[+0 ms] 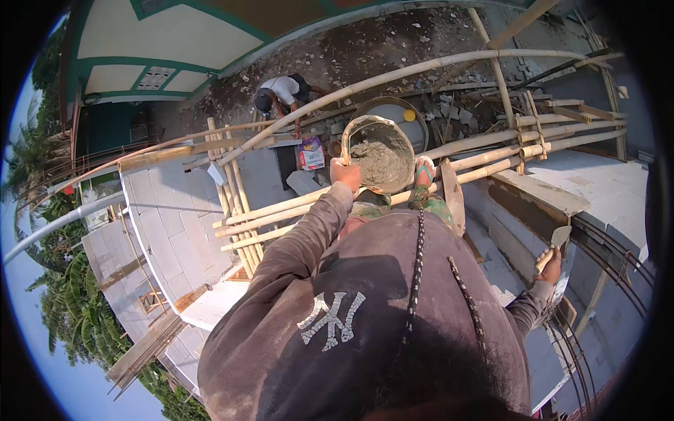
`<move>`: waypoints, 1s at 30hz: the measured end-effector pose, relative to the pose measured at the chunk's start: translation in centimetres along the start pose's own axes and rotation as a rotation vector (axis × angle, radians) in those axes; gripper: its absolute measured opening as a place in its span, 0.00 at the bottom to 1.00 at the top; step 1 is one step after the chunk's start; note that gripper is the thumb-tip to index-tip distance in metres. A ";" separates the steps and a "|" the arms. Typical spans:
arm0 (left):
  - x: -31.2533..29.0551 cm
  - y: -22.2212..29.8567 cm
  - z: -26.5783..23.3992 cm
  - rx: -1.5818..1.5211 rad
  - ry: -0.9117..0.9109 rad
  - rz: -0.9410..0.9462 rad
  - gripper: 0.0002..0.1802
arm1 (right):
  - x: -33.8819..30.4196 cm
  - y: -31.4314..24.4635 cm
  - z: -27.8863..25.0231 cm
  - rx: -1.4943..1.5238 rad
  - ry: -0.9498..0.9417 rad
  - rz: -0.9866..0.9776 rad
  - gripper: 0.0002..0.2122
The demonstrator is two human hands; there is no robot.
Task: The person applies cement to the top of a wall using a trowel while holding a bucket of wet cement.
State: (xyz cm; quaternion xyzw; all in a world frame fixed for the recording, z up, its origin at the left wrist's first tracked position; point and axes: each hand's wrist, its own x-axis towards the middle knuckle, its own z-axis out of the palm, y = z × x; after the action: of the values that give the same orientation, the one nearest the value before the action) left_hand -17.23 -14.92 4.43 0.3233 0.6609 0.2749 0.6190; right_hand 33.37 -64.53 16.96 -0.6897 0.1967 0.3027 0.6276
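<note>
A round bucket (358, 128) with wet grey mortar (379, 158) inside hangs in front of me, above the bamboo poles. My left hand (345, 174) is closed at its near left side, gripping the bucket by its rim or handle; which of the two I cannot tell. Out to the right, my right hand (550, 269) is wrapped round the pale handle of a trowel (561, 236). The trowel's blade points away from me, near a wooden formwork board (523, 200) on the wall and thin steel bars (609, 261).
Bamboo scaffold poles (484, 158) cross under my feet, with a long curved rail (393, 74) beyond. Lower down, a person (284, 92) in a white top bends beside a purple bag (311, 153). A large round tub (420, 132) lies behind the bucket. Light block walls (165, 224) stand left.
</note>
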 end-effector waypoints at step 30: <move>-7.1 18.6 13.6 0.590 -0.488 0.631 0.08 | -16.9 5.2 37.8 -1.687 -0.502 -0.929 0.10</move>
State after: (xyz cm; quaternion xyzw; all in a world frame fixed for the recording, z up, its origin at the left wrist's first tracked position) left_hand -1.92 -8.96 22.00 0.7240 0.4162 0.1664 0.5243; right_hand 11.01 -29.89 23.21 -0.8347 -0.5110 0.2051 0.0116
